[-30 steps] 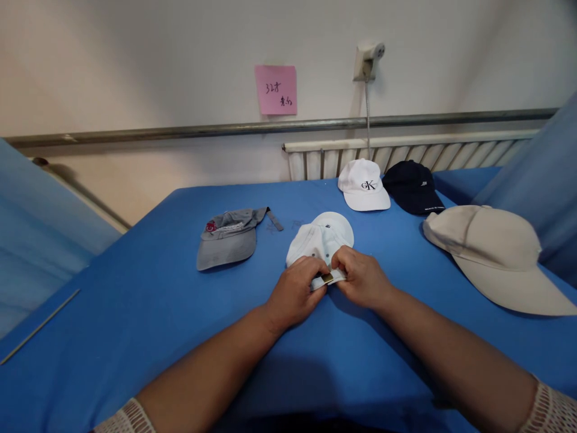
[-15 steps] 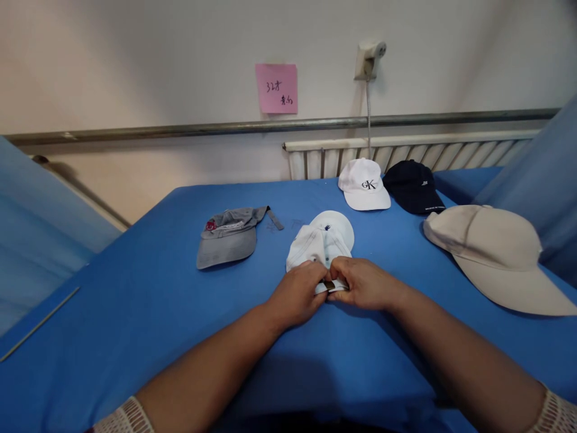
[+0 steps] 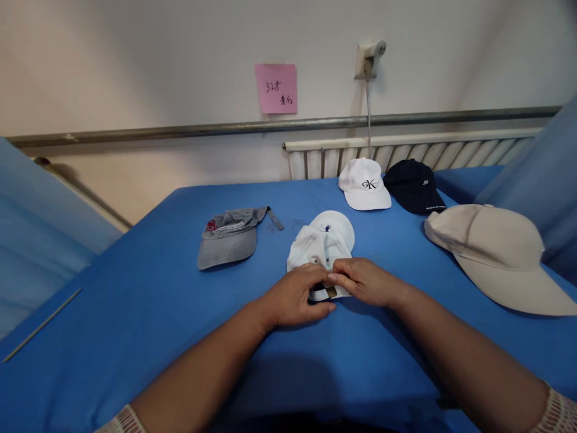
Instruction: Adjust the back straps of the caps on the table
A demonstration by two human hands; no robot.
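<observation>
White cloth baseball cap [image 3: 319,245], rounded brim [image 3: 342,227], small dark emblem [image 3: 327,228] at the brim end, crown creased and slumped. Lies on a blue-covered table [image 3: 148,313], well in from the far edge, brim toward that edge. Rear strap [image 3: 320,294] with brass-coloured buckle [image 3: 331,292] toward near edge; rear partly hidden.

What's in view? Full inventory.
pale cap: 1, whitish, centre
grey cap: 1, grey, left
lettered cap: 1, white, back
dark cap: 1, near-black, back
large cap: 1, beige, right
stick: 1, pale, left edge
table: 1, blue, below
wall: 1, whitish, back
note: 1, pink, wall
socket: 1, whitish, wall
cord: 1, grey, wall
rail: 1, grey, wall
radiator: 1, whitish, back
curtains: 2, blue, sides
hands: 2, bare, at pale cap
forearms: 2, bare, foreground
sleeves: 2, cream, bottom
</observation>
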